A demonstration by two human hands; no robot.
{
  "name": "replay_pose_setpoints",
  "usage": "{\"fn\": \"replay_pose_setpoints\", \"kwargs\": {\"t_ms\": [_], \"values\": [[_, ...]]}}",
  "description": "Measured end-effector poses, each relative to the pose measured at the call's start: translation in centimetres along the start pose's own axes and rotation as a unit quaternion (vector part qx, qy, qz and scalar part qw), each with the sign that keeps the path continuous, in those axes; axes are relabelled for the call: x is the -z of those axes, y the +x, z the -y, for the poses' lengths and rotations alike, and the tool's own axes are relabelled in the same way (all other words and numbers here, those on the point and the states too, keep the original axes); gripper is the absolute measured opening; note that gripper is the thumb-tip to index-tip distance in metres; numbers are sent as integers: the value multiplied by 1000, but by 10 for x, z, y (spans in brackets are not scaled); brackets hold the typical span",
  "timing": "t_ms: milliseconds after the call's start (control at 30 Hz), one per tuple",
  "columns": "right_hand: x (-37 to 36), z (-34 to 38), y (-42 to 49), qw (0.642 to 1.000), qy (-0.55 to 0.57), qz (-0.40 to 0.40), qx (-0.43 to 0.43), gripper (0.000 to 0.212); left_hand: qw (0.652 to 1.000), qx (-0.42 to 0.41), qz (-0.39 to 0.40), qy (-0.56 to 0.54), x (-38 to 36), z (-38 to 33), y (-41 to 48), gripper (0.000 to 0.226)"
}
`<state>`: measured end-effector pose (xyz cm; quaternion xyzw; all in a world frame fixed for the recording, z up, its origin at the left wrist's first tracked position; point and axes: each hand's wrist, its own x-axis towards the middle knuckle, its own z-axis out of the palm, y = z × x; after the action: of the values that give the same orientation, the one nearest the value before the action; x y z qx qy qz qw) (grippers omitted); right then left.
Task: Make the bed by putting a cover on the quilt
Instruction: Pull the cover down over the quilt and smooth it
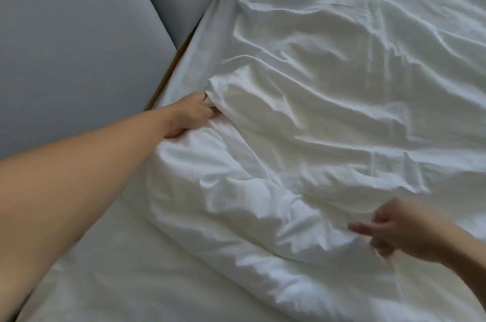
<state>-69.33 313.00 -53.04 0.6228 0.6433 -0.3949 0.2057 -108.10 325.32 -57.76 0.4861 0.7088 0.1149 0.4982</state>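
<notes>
Near the bed edge, the left grip pinches a corner of the white cover, with the quilt bunched just below it. The right grip is blurred, its hold unclear. Pinning that corner while drawing the cover evenly over the quilt should work best.

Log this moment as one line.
left hand: grips cover corner | right hand: blurred, grip unclear | cover: rumpled on bed
</notes>
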Motion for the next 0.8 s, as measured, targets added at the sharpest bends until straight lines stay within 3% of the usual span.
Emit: {"fn": "replay_pose_setpoints", "kwargs": {"t_ms": [33,67,100,133,200,233,267,333,400,433,533,633,733,800], "values": [[6,27,14,989,79,-125,21,47,999,-41,-21,-23,14,-7,3,18],[10,54,31,957,112,-260,63,38,993,-87,-68,-48,30,-14,10,18],[18,87,50,928,98,-349,90,53,982,-126,-132,-49,45,-20,19,18],[22,113,72,919,67,-377,94,79,967,-148,-207,-24,59,-28,27,19],[24,154,121,935,-9,-350,56,117,932,-172,-311,78,75,-44,37,22],[21,168,145,945,-40,-324,37,118,926,-166,-315,125,78,-47,42,26],[14,178,167,951,-59,-304,26,106,932,-140,-293,159,77,-45,46,34],[-3,187,195,957,-82,-276,31,61,962,-48,-221,156,74,-26,46,68],[-10,186,203,953,-68,-290,59,33,991,10,-117,61,72,2,25,104],[-7,185,203,946,-39,-315,69,26,998,12,-67,13,70,18,12,106],[29,182,206,900,77,-425,56,24,999,40,6,-32,59,68,-41,84],[66,173,233,863,99,-496,7,35,995,92,8,35,43,111,-76,102],[43,171,262,901,-18,-431,-41,60,984,134,-65,98,22,140,-80,99],[13,169,270,907,-43,-415,-47,67,987,135,-90,7,12,143,-83,69]]}}
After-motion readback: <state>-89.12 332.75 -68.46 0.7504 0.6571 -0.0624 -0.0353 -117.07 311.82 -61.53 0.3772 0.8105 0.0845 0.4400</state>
